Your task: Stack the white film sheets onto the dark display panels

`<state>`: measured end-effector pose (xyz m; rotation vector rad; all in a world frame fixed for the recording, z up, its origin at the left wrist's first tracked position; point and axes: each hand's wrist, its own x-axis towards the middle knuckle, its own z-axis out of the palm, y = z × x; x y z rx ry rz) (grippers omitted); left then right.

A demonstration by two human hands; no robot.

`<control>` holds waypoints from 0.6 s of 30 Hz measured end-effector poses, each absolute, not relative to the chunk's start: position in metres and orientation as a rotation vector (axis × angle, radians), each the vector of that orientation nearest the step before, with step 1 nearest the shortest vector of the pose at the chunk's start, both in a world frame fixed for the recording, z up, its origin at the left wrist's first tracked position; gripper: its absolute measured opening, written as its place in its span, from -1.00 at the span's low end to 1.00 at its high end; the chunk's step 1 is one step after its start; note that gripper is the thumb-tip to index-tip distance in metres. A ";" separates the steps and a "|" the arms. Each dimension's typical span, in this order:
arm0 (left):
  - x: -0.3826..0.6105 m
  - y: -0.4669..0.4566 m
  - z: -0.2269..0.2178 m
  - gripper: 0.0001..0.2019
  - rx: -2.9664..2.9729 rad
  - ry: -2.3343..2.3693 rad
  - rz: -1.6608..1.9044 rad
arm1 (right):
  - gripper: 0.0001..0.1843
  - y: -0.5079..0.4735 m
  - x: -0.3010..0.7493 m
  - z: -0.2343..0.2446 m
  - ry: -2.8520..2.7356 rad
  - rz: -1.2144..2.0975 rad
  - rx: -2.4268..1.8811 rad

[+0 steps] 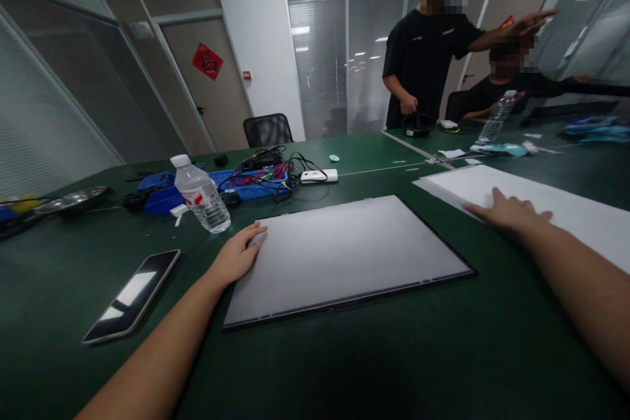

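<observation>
A flat grey panel (344,252) with a thin dark frame lies on the green table (394,354) in front of me. My left hand (239,254) rests at the panel's left edge, fingers curled against it, gripping nothing I can see. My right hand (506,210) lies flat and open on a white sheet (566,207) to the right of the panel.
A phone (132,294) lies at the left. A water bottle (201,195), blue trays with cables (251,182) and a white device (319,176) sit behind the panel. Two people (426,59) are at the far right, with another bottle (497,117).
</observation>
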<state>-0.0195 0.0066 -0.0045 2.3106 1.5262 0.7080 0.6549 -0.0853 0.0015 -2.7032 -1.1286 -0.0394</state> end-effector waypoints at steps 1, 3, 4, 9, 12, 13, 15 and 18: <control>-0.020 0.007 -0.005 -0.45 2.322 1.519 0.710 | 0.16 -0.087 0.662 0.000 -1.086 0.026 -2.727; -0.019 0.006 -0.004 -0.45 2.341 1.511 0.708 | 0.03 -0.088 0.665 0.001 -1.142 0.082 -2.749; -0.019 0.006 -0.004 -0.45 2.350 1.508 0.701 | -0.06 -0.088 0.662 0.004 -1.186 0.097 -2.761; -0.018 0.005 -0.003 -0.44 2.366 1.508 0.678 | -0.34 -0.086 0.625 0.022 -1.271 0.049 -2.775; -0.019 0.006 -0.005 -0.46 2.365 1.510 0.703 | -0.44 -0.087 0.594 0.032 -1.405 -0.112 -2.699; -0.020 0.007 -0.006 -0.46 2.366 1.508 0.708 | -0.44 -0.088 0.582 0.034 -1.468 -0.174 -2.656; -0.021 0.008 -0.007 -0.47 2.373 1.496 0.712 | -0.42 -0.089 0.555 0.038 -1.631 -0.259 -2.536; -0.021 0.008 -0.008 -0.46 2.382 1.476 0.718 | -0.35 -0.092 0.506 0.036 -2.006 -0.212 -2.230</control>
